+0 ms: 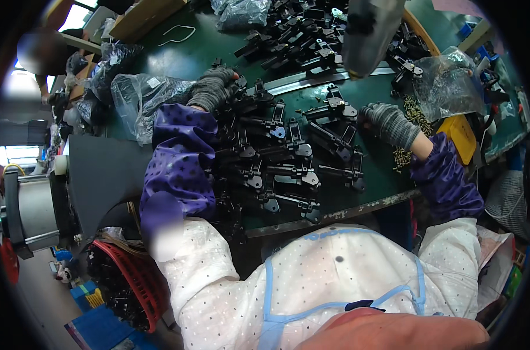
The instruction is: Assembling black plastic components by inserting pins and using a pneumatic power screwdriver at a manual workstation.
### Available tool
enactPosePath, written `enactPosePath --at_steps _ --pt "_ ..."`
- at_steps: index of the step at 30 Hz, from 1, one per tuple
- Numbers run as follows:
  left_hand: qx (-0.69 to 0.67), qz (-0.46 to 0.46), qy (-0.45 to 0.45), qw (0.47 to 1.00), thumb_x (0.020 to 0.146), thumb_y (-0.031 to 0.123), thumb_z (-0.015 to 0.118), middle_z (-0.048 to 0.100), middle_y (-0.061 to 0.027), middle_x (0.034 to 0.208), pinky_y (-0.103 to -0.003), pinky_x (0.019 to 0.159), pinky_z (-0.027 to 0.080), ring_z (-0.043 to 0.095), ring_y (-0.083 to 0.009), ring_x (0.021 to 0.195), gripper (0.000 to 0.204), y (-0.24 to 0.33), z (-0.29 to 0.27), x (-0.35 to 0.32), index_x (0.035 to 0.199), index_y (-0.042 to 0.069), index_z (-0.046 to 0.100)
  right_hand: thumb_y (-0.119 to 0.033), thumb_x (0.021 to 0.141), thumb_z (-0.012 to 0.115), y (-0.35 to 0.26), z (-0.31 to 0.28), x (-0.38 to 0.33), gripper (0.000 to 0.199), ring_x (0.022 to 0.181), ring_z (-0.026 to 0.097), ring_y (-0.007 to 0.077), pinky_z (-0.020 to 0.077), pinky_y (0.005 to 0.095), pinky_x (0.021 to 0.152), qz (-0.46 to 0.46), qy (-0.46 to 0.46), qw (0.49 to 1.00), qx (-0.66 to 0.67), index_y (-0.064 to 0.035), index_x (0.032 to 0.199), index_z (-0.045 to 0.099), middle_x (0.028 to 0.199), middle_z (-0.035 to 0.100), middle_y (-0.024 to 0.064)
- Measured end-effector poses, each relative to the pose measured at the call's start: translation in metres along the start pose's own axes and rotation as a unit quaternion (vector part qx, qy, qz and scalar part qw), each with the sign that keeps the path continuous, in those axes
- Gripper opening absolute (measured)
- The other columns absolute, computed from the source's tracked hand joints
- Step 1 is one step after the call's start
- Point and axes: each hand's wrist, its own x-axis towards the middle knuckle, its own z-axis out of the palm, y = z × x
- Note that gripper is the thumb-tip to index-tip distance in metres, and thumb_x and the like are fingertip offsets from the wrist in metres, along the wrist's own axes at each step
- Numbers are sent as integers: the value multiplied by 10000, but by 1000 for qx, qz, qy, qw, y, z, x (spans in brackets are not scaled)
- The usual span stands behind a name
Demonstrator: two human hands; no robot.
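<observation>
My left hand (212,88), in a grey knit glove, is closed at the far left of a heap of black metal bracket assemblies (300,150). Its fingers curl over a black part, mostly hidden under the glove. My right hand (391,123), gloved alike, rests low over the green bench with its fingers curled in. What they hold, if anything, is hidden. Just left of its fingertips lies one bracket assembly (334,105). Brass-coloured screws (415,114) lie scattered beside the right hand.
A metal rail (306,80) crosses the bench, with more black assemblies (300,35) behind it. A grey cylindrical tool (370,38) hangs above. Clear plastic bags (142,102) lie left. A yellow tray (458,139) sits right; a red basket (138,286) of black parts stands lower left.
</observation>
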Motion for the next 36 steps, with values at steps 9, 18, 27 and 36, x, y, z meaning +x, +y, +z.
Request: enactPosePath --at_steps 9,18,27,36 --pt "105 24 51 993 629 137 672 591 -118 882 -343 749 448 562 -273 849 324 19 -19 -10 930 82 563 -149 706 538 -6 -3 10 140 726 567 325 453 390 628 23 29 998 47 -68 818 558 745 584 142" --pt "-391 -32 95 915 655 167 708 596 -61 807 -269 681 453 565 -152 754 315 113 -11 -62 908 47 565 -65 703 565 -8 -19 -9 131 632 555 190 452 284 567 94 80 990 67 -42 819 508 672 538 98" --pt "-712 -4 -38 701 723 119 663 576 -18 896 -232 726 426 520 -100 828 292 189 15 -59 972 27 539 -331 789 562 -62 -22 -13 325 556 493 68 410 195 463 38 -2 733 679 -20 879 584 714 556 21" --pt "-212 220 213 928 595 49 694 577 -59 814 -279 625 446 569 -190 730 285 199 15 -52 847 87 566 -327 803 542 -64 -24 -16 309 614 493 56 407 207 524 119 44 802 584 -26 852 586 664 530 -22"
